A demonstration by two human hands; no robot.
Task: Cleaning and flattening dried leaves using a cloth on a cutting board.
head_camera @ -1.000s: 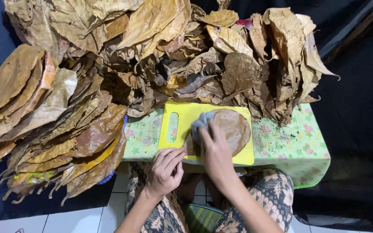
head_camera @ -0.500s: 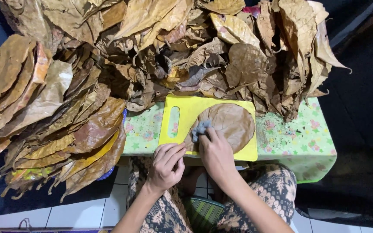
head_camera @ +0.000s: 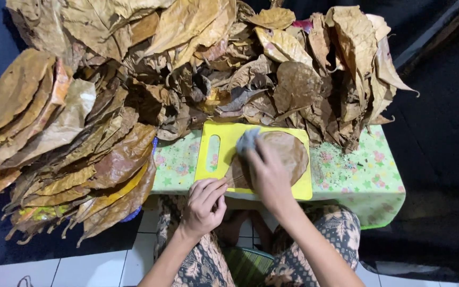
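Right hand [head_camera: 269, 172], clamped on one grey cloth [head_camera: 247, 140], has slid up one round dry brown leaf [head_camera: 285, 154]; left hand [head_camera: 205, 202], curled, pins it on one yellow plastic cutting board [head_camera: 213, 154].

We are finding the right hand [head_camera: 269, 172] covering part of the brown leaf [head_camera: 288, 154]; the grey cloth [head_camera: 246, 141] is blurring, and the leaf pile [head_camera: 134, 64] is running off at twelve o'clock.

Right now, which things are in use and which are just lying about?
In use: left hand at the near edge of the yellow cutting board; right hand pressing a grey cloth on the round brown leaf.

Lying about: stacked leaves, loose leaf heap, small flowered table.
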